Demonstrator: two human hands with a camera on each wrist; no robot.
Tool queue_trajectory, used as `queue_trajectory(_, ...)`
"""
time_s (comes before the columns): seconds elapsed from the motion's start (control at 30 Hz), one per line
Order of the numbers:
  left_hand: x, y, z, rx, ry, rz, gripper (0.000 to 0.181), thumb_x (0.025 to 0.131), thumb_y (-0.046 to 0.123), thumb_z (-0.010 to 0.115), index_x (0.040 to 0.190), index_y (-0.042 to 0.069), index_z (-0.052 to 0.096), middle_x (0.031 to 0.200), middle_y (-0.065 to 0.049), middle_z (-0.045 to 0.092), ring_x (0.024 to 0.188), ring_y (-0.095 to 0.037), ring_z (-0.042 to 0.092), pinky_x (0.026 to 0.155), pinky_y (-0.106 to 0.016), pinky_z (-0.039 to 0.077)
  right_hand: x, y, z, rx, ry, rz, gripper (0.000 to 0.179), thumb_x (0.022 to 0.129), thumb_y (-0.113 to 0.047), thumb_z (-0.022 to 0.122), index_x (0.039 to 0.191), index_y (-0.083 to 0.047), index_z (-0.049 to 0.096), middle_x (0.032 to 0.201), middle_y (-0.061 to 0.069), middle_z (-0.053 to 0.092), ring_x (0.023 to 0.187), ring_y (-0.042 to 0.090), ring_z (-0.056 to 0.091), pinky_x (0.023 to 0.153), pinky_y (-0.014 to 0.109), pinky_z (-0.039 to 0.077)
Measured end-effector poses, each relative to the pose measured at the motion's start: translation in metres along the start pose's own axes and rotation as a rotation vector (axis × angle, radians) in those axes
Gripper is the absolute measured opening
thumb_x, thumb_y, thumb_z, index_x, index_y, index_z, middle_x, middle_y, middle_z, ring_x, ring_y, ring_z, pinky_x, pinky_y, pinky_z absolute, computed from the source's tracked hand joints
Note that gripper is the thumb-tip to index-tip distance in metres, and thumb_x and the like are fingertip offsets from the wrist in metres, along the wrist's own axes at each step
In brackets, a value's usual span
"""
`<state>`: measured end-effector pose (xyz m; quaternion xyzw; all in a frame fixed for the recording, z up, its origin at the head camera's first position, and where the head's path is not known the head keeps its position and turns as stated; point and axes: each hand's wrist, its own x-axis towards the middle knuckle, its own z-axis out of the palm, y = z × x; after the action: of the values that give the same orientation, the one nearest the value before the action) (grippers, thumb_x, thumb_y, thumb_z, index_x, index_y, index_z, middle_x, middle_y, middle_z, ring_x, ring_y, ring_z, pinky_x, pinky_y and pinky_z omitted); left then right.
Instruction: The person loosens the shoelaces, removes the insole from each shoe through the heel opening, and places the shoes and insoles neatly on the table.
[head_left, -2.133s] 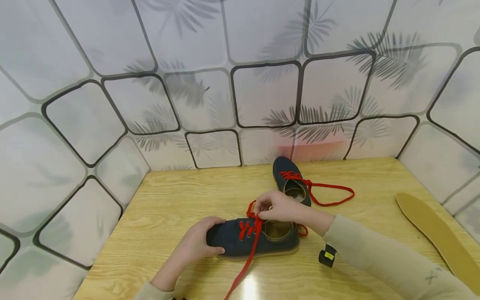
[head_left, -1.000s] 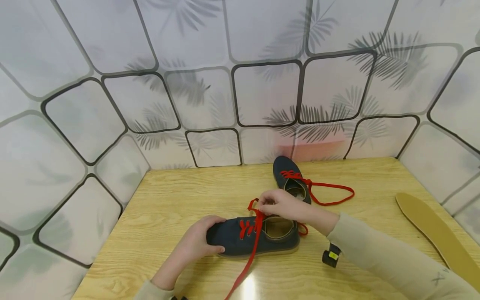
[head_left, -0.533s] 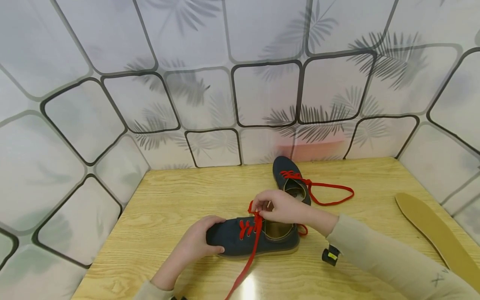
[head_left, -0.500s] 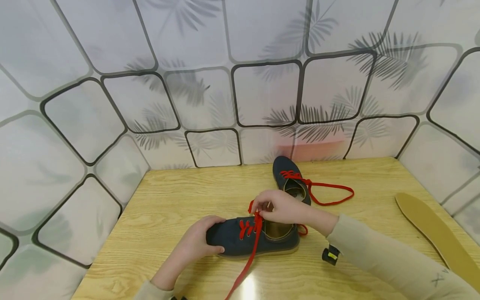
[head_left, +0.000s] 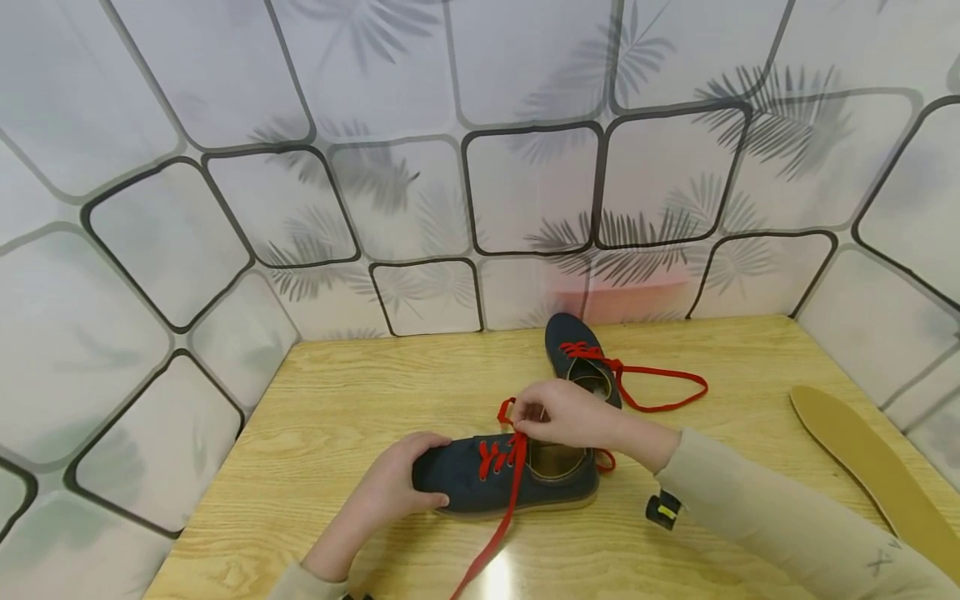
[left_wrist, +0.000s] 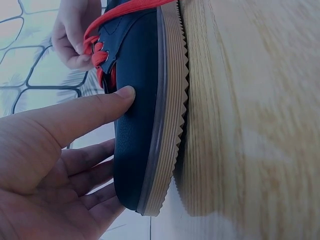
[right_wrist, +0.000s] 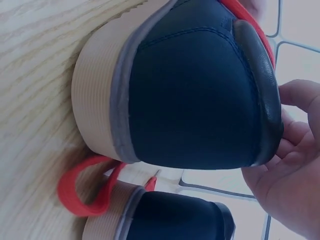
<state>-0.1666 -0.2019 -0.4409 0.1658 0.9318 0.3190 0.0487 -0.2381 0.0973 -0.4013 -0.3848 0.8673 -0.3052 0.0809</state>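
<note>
A navy sneaker [head_left: 468, 479] lies sole down on the table, toe to the left. My left hand [head_left: 393, 483] grips its toe, thumb on the near side and fingers round the far side; the left wrist view shows that thumb [left_wrist: 117, 100] pressed on the upper. Over the top eyelets, my right hand [head_left: 558, 412] pinches the red shoelace [head_left: 515, 483], whose long end hangs across the near side toward the table's front. The fingertips partly hide the pinched spot. A small lace loop [head_left: 506, 409] shows just beyond them.
A second navy sneaker [head_left: 558, 333] with red laces stands behind the right hand, its lace loop [head_left: 671, 372] spread to the right. A tan insole [head_left: 870, 458] lies on the wooden table [head_left: 375, 383] at the right. Patterned fabric walls [head_left: 420, 200] surround the table.
My right hand makes small shifts at the laces, up and back, then left, now slightly right again. The hanging lace has shifted slightly. My left hand and the shoe stay in place.
</note>
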Motion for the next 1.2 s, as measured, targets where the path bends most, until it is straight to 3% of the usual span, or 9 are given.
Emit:
queue_trajectory(0.13,0.000,0.000,0.000,-0.007,-0.002,-0.002,0.071,0.072,0.012,0.099,0.136,0.009,0.069,0.139,-0.014,0.068,0.133,-0.041,0.062,0.112,-0.062,0.051,-0.001,0.001,0.000,0.081,0.008,0.046,0.007,0.103,-0.012,0.069,0.099,-0.015,0.074,0.092,-0.006,0.072,0.080,0.001,0.061,0.075,0.019,0.056)
queue_trajectory(0.37,0.001,0.000,0.000,-0.008,-0.005,-0.001,0.071,0.071,0.011,0.099,0.136,0.009,0.069,0.139,-0.013,0.068,0.133,-0.041,0.063,0.112,-0.061,0.051,-0.003,0.005,0.000,0.401,0.033,0.145,0.012,0.107,-0.009,0.061,0.101,-0.002,0.067,0.082,0.002,0.060,0.076,0.017,0.054,0.067,0.023,0.047)
queue_trajectory(0.47,0.001,-0.001,0.000,-0.008,-0.007,-0.002,0.072,0.071,0.012,0.099,0.136,0.010,0.069,0.139,-0.013,0.068,0.133,-0.041,0.062,0.112,-0.061,0.051,-0.003,0.006,0.000,0.453,0.035,0.172,0.013,0.107,-0.009,0.059,0.101,0.000,0.066,0.081,0.002,0.058,0.077,0.019,0.054,0.068,0.024,0.047)
queue_trajectory(0.8,0.000,-0.001,0.000,-0.001,-0.011,0.002,0.071,0.072,0.013,0.099,0.136,0.010,0.069,0.139,-0.012,0.068,0.132,-0.040,0.063,0.112,-0.061,0.051,-0.004,0.010,-0.002,0.331,0.069,0.092,0.004,0.102,-0.007,0.067,0.103,-0.006,0.071,0.095,0.005,0.070,0.084,0.013,0.060,0.075,0.022,0.053)
queue_trajectory(1.03,0.000,0.000,0.000,0.003,-0.010,0.008,0.070,0.072,0.013,0.099,0.136,0.009,0.069,0.138,-0.013,0.069,0.132,-0.040,0.063,0.111,-0.061,0.051,0.002,0.001,-0.002,0.255,0.083,0.046,0.017,0.105,-0.016,0.067,0.119,-0.013,0.076,0.112,0.004,0.077,0.093,0.008,0.066,0.081,0.024,0.058)
queue_trajectory(1.2,0.001,0.000,-0.001,0.007,-0.007,0.006,0.070,0.072,0.013,0.099,0.136,0.010,0.069,0.138,-0.012,0.069,0.131,-0.039,0.064,0.111,-0.061,0.052,0.008,-0.004,0.000,0.122,0.040,-0.026,0.018,0.102,-0.016,0.072,0.118,-0.014,0.078,0.106,0.001,0.073,0.088,0.005,0.064,0.079,0.022,0.059)
